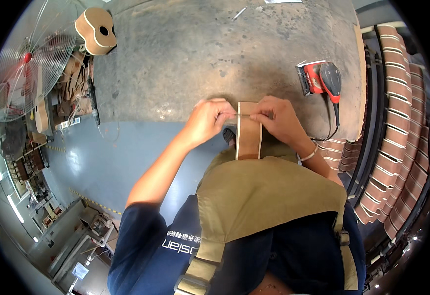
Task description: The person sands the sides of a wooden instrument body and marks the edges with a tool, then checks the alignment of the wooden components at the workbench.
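Observation:
A tan wooden piece with pale edging (249, 137) stands end-on at the table's near edge, against the olive apron (269, 191) on my body. Across its upper part runs a thin, narrow strip, too small to identify. My left hand (209, 120) pinches this strip at the piece's left edge, and my right hand (276, 118) pinches it at the right side, with fingertips close to or touching the wood.
On the grey table (185, 59) are a red-and-black sander (325, 81) and a pen (238, 14). A small guitar body (96, 30) sits at the back left, beside a wire fan (28, 56) and tools. Striped padded rails (389, 123) line the right.

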The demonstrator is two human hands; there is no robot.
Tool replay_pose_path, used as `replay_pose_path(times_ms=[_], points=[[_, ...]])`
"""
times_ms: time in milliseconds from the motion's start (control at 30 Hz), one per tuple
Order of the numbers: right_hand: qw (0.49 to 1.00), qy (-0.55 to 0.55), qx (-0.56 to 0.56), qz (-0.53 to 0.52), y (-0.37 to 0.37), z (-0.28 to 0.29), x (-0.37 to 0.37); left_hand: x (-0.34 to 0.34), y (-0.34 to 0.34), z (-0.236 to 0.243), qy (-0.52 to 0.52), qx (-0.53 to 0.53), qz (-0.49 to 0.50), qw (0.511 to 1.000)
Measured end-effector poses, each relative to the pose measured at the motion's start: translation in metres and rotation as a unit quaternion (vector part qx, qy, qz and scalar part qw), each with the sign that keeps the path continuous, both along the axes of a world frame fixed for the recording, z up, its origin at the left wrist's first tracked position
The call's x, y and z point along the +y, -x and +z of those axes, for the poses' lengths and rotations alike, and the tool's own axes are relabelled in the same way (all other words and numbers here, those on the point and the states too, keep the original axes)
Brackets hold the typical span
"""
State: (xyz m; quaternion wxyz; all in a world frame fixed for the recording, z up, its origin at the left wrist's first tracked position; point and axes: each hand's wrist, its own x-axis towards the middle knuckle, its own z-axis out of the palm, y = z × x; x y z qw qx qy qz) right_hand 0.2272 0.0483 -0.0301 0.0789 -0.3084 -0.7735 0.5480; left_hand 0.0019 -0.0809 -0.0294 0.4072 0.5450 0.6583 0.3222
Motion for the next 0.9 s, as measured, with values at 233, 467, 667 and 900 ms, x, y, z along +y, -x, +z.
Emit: replay_pose_path(times_ms=[233, 467, 667, 900], points=[[0.999, 0.0, 0.039, -0.036, 0.012, -0.015, 0.011, 0.008, -0.005, -0.002, -0.021, 0.031, 0.041, 0.998], [0.956, -0.271, 0.113, 0.021, -0.023, 0.0, -0.038, -0.042, -0.031, 0.001, -0.192, 0.151, 0.028, 0.969], [0.917, -0.356, 0.167, 0.07, -0.042, -0.018, -0.066, -0.077, -0.051, -0.024, -0.303, 0.232, 0.007, 0.924], [0.964, -0.182, 0.117, 0.154, -0.057, -0.01, -0.073, -0.093, -0.053, 0.014, -0.038, 0.062, -0.059, 0.996]])
